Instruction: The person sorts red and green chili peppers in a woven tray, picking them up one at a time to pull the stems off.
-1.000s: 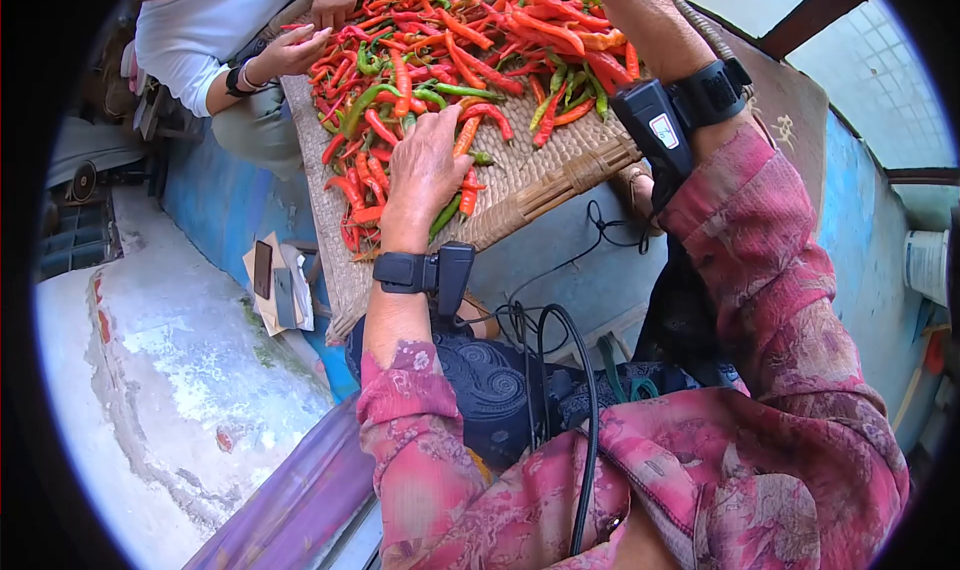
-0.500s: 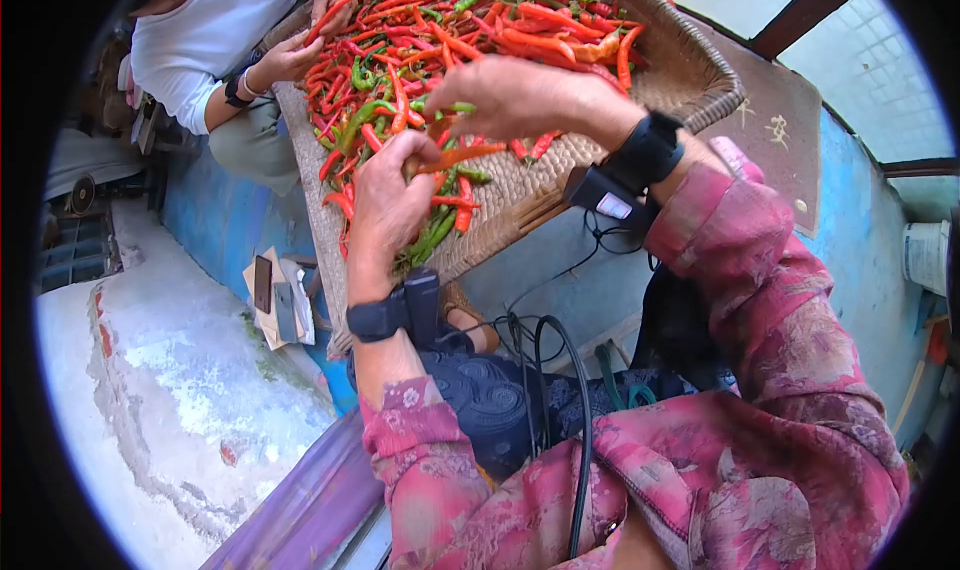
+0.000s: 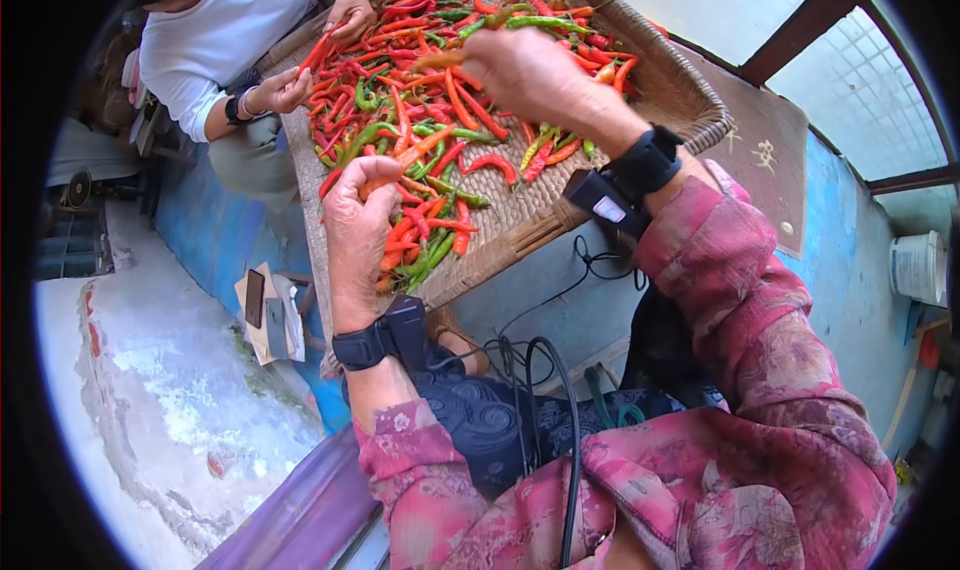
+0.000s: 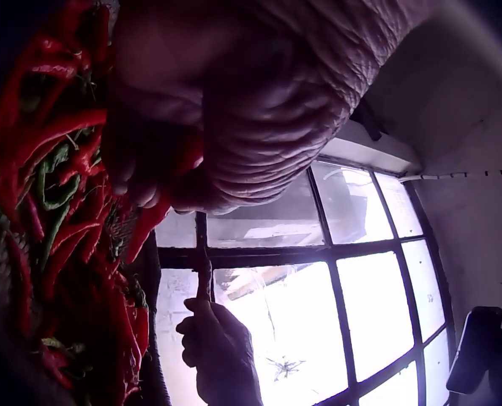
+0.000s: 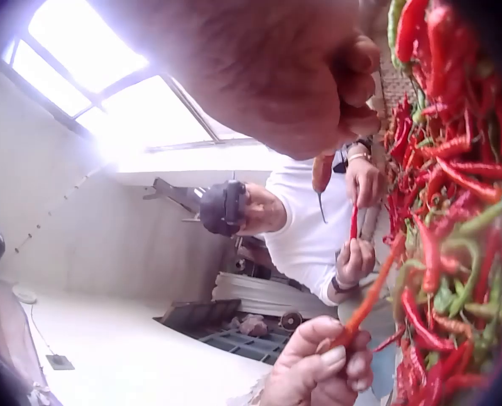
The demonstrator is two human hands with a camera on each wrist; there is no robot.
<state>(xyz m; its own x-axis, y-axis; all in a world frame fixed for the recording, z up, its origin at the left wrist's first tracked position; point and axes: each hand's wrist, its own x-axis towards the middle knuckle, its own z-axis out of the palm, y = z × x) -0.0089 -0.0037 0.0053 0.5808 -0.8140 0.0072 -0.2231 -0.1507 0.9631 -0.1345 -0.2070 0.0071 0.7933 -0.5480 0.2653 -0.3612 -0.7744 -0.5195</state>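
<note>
My left hand (image 3: 358,235) pinches an orange-red chili pepper (image 5: 373,292) by one end, close over the near-left part of the tray; the pepper's long end points up and away. My right hand (image 3: 540,80) is raised over the middle of the pile and grips a dull orange-brown chili pepper (image 3: 437,60), whose stem hangs down in the right wrist view. Below both hands lies a heap of red and green chili peppers (image 3: 480,115) on a woven tray (image 3: 525,202). Curled fingers hide part of each held pepper.
Another person in a white top (image 3: 250,30) sits at the tray's far left, holding a red chili pepper (image 3: 318,52) in both hands. A black cable (image 3: 560,370) runs over my lap. A phone (image 3: 254,300) lies on cardboard at left. A white bucket (image 3: 918,268) stands at right.
My right hand came from beyond the far right of the pile to my left hand, then drew back up with the orange-brown pepper. My left hand lifted off the pile with the orange-red one.
</note>
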